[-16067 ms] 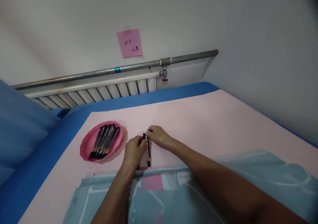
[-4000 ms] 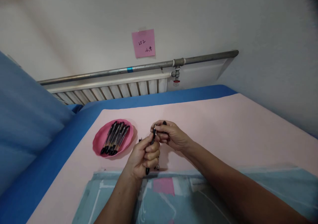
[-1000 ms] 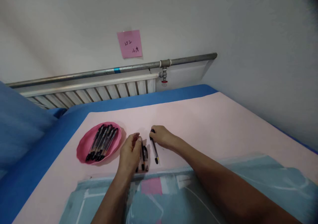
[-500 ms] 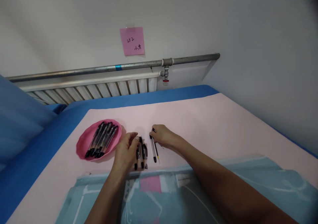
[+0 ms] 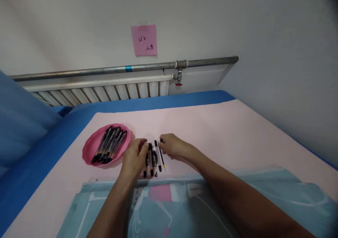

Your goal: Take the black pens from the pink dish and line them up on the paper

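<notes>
My left hand (image 5: 135,157) hovers at the left side of a row of pen parts, thumb and forefinger apart, nothing visible between them. Beside it lie black-ended pens (image 5: 151,160), a black pen cap (image 5: 154,157) and a small tip piece (image 5: 156,174). A clear pen barrel (image 5: 158,156) with black ends is to their right. My right hand (image 5: 172,147) is closed, its fingertips pinching a small black piece that looks like a pen cap (image 5: 162,140). A thin dark refill (image 5: 161,157) with a yellow end lies just under those fingertips.
A pink scalloped dish (image 5: 88,147) of several black-capped pens (image 5: 110,144) stands left of my left hand. Pink sheeting (image 5: 211,132) covers the blue-edged table. A teal patterned cloth (image 5: 111,195) lies along the front. Behind are a radiator (image 5: 118,92) and a pipe (image 5: 148,67).
My right hand has shifted slightly left, closer to the row. The clear barrel now lies nearer the other pens, with its upper end out from the right fingers. My left hand is nearly unchanged.
</notes>
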A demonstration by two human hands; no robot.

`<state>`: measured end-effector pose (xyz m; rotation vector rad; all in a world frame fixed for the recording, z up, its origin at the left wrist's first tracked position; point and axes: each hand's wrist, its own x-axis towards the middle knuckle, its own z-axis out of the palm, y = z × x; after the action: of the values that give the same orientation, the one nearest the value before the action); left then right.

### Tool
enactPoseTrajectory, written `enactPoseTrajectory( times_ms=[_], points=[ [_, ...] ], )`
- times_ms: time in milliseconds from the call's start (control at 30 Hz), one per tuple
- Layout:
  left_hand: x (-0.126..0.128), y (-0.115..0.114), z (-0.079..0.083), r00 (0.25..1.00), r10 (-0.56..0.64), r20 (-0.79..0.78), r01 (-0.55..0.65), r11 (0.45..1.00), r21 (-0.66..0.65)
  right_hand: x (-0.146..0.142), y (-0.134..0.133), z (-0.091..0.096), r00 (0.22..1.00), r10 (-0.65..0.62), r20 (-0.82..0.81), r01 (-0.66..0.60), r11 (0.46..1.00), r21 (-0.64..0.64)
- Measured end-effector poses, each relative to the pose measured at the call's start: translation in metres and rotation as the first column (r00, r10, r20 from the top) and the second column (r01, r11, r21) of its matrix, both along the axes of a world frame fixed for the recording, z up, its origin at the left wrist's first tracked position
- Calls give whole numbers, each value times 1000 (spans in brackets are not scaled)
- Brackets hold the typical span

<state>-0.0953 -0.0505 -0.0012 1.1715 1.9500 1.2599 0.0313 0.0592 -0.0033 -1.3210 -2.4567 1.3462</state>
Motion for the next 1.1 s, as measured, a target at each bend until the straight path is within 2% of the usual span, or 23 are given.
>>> enactPoseTrajectory(
  times_ms=[333,533,700,767,967,1100],
  points=[
    [0,-2,4,1000,-20,-7,20,999,-38,-2,-7,5,999,25,-39,-26,999,-42],
    [-3,-3,8,999,7,-44,-9,999,-42,0,5,2,988,-24,-152,43,992,121],
    [-3,-3,7,995,-2,-99,-3,999,-46,-3,7,-9,939,170,-300,-61,938,341],
    [-3,-3,7,993,-10,-119,5,999,-45,-4,6,-14,931,222,-291,-104,923,371],
    [-3,-3,6,987,-17,-163,7,998,-60,-7,9,-21,933,229,-278,-86,892,444],
    [-2,-3,6,985,-20,-173,7,997,-76,-6,10,-21,931,258,-258,-120,884,451]
  ],
)
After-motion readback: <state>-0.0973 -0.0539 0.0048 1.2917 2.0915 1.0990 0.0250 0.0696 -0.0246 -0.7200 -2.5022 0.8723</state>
